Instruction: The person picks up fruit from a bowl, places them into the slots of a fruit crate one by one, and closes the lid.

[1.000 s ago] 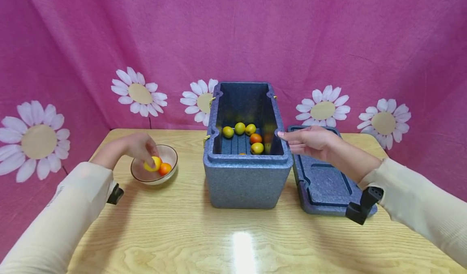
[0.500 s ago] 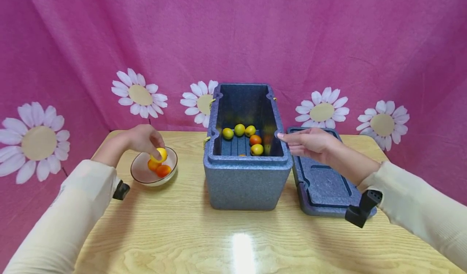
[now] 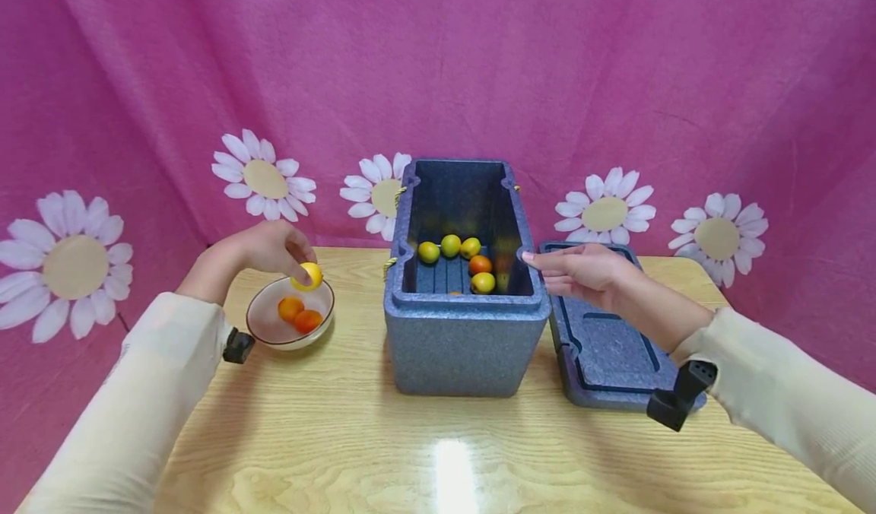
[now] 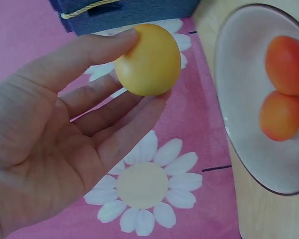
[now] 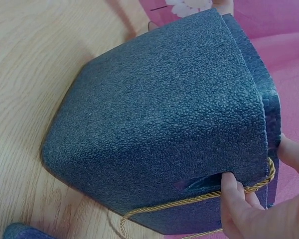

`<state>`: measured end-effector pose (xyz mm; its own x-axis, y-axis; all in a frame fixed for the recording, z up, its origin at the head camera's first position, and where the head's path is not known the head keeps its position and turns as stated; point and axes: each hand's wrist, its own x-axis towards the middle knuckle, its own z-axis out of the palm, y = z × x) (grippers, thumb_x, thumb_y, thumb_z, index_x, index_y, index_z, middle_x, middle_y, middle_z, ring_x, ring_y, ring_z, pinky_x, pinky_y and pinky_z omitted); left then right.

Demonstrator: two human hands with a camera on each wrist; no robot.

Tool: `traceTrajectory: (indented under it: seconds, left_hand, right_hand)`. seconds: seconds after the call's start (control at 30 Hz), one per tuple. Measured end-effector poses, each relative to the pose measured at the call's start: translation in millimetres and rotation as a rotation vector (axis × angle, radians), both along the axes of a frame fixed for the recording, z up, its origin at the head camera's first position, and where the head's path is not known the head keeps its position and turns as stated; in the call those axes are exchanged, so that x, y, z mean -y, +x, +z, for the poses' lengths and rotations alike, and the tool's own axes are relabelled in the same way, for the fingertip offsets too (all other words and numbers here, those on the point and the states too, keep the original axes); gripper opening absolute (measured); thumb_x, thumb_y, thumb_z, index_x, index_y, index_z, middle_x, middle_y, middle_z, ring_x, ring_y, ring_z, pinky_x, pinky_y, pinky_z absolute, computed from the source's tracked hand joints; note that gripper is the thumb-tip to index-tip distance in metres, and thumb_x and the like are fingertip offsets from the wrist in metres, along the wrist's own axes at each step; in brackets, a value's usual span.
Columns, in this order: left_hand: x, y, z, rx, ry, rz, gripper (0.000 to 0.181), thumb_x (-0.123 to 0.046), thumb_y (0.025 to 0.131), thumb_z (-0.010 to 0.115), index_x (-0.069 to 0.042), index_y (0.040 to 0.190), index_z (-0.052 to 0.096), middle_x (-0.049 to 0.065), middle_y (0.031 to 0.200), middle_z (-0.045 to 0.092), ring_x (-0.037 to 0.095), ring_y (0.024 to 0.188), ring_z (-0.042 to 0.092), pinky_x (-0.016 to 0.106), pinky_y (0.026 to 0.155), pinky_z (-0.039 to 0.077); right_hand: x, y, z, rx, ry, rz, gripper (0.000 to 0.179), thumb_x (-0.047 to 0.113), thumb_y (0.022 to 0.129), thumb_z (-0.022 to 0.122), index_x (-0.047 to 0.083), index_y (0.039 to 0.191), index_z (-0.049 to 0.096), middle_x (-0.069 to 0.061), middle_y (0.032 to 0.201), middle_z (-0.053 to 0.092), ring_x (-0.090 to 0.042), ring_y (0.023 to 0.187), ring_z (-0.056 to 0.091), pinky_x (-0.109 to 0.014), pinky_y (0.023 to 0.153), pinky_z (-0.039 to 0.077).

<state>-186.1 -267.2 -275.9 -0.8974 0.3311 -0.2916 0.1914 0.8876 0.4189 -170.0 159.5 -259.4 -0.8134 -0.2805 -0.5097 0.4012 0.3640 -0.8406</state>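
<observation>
My left hand [image 3: 270,254] pinches a small round yellow fruit [image 4: 152,62] between thumb and fingers, above the far right rim of a pale bowl [image 3: 263,328]. Two orange-red fruits, one of them the lower orange fruit [image 3: 308,321], lie side by side in that bowl. At the right side of a tall grey foam box [image 3: 458,354], my right hand [image 3: 585,272] holds the wall, thumb over the rim and fingertips on the outside beside a yellow cord [image 5: 174,203]. Inside the box lie several yellow fruits and a red one [image 3: 479,264].
The grey box lid [image 3: 619,347] lies on the wooden table [image 3: 328,438] right of the box, partly under my right forearm. Behind the table hangs a pink cloth [image 3: 438,58] with white daisies.
My left hand has lifted the yellow fruit out of the bowl, up and to the right, exposing the two orange-red fruits. My right hand has stayed on the box wall.
</observation>
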Motion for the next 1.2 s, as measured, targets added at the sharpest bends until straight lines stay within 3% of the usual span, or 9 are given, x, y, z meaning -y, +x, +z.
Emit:
traceTrajectory:
  seconds: [0.47,0.9,1.2]
  left_hand:
    - [-19.5,-5.9,23.8,-0.054,0.02,0.009,0.034,-0.023,0.077,0.079,-0.003,0.102,0.07,0.01,0.097,0.073,0.021,0.093,0.066,0.041,0.09,0.051]
    - [-43.3,0.3,53.4,-0.078,0.067,0.031,0.026,-0.018,0.079,0.077,-0.005,0.1,0.07,0.011,0.098,0.072,0.022,0.09,0.064,0.04,0.087,0.053]
    - [-60.4,-3.5,68.5,-0.111,0.069,-0.004,0.025,-0.017,0.078,0.078,-0.006,0.098,0.07,0.01,0.095,0.073,0.019,0.087,0.066,0.038,0.087,0.052]
  right_hand:
    - [-1,-0.7,-0.2,-0.001,-0.021,-0.025,0.08,0.038,0.094,0.058,-0.005,0.15,0.02,-0.017,0.159,0.023,-0.03,0.145,0.031,-0.035,0.115,0.032]
    - [0,0.4,-0.6,0.009,-0.045,-0.02,0.08,0.036,0.095,0.058,-0.005,0.151,0.016,-0.017,0.159,0.022,-0.028,0.146,0.029,-0.034,0.115,0.032]
    - [0,-0.3,-1.6,0.02,-0.056,-0.033,0.079,0.035,0.095,0.058,-0.004,0.151,0.017,-0.017,0.16,0.021,-0.028,0.146,0.028,-0.035,0.116,0.031]
